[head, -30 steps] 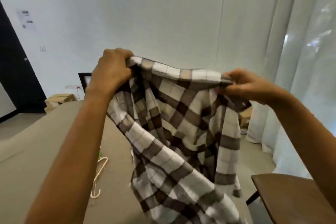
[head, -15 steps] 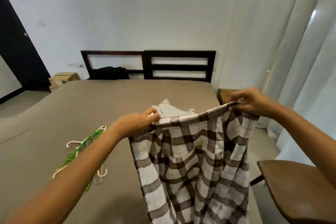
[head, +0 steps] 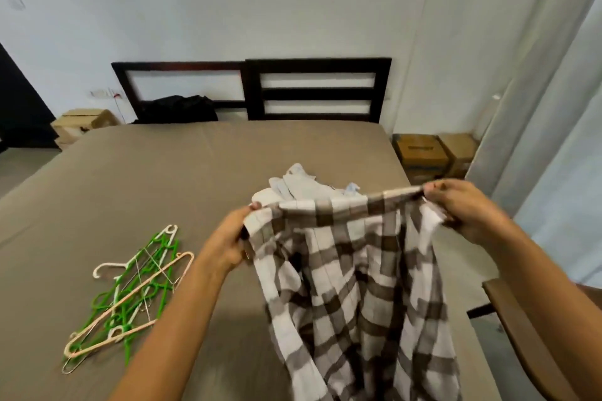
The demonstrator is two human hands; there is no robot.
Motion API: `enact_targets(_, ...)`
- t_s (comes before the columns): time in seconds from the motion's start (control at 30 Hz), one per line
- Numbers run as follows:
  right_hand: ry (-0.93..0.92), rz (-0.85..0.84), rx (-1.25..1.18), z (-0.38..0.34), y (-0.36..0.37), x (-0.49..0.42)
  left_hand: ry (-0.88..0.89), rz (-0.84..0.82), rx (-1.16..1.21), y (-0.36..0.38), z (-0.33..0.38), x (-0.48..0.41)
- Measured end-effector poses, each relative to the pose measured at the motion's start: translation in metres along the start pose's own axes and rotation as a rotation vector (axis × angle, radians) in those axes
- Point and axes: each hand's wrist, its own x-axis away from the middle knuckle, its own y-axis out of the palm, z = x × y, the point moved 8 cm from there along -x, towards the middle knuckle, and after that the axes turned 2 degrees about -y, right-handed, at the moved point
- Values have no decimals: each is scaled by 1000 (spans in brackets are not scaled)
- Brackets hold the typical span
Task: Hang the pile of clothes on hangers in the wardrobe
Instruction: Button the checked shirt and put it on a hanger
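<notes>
Holds a brown-and-white checked garment (head: pixel 351 286) up by its top edge, stretched level above the near end of a bed (head: pixel 163 179) with a taupe cover. Grips the edge's left end in the left hand (head: pixel 233 244), fingers curled round bunched cloth, thumb tip showing over the top. Pinches the other end in the right hand (head: pixel 462 208), fingertips closed on the fabric, knuckles toward the camera. Lets the rest hang in loose folds between the forearms, down past the bottom of the view; whether shirt or some other piece, impossible to tell.

Just behind the taut edge, on the bedcover: a small pile of pale clothes (head: pixel 303 185), white and light blue, partly hidden by the garment. Well to the left of it, also on the cover: a tangle of hangers (head: pixel 130 296), green, pinkish and white, near the left forearm but apart from it.

At the far end, a dark slatted headboard (head: pixel 317 93) against a white wall, with a black bundle (head: pixel 179 109) in front of its left half. On the floor, cardboard boxes (head: pixel 423 153) at the bed's right corner and one more (head: pixel 83 124) at its left. Pale curtains (head: pixel 537 107) down the right side; below them, a brown chair seat (head: pixel 521 329) beside the bed.
</notes>
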Motion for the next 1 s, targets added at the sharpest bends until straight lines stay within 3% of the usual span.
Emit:
enact_targets(0.1,23,48,-502,-15,31,-85,91,63,113,18,37,-63)
enact_targets(0.17,-57,55,-629,-21,51,-137,110,59,327,49,54,-110)
enact_targets(0.23,-112,-47,-431,-6,77,-176,241,149,196,64,61,-156)
enact_targets(0.3,-129,-86,-17,34,96,-194,258,185,-188,70,33,-186)
enact_targets(0.37,-168,-186,398,89,116,-187,230,119,-554,71,-26,-187)
enact_targets(0.47,-68,-355,703,196,143,-150,116,43,-884,42,-134,-182)
enact_targets(0.6,77,-481,745,305,168,-111,60,206,-1001,-10,-219,-177)
enact_targets(0.73,122,-332,680,337,166,-96,278,534,-1018,-39,-217,-161)
enact_targets(0.8,75,-293,615,345,167,-92,261,626,-1063,-59,-217,-161)
enact_targets(0.87,45,-277,541,356,170,-95,88,598,-1034,-86,-237,-168)
enact_targets(0.93,10,-338,533,360,180,-90,-149,418,-978,-101,-274,-170)
enact_targets(1.0,-31,-439,635,358,192,-80,-278,251,-1011,-101,-310,-161)
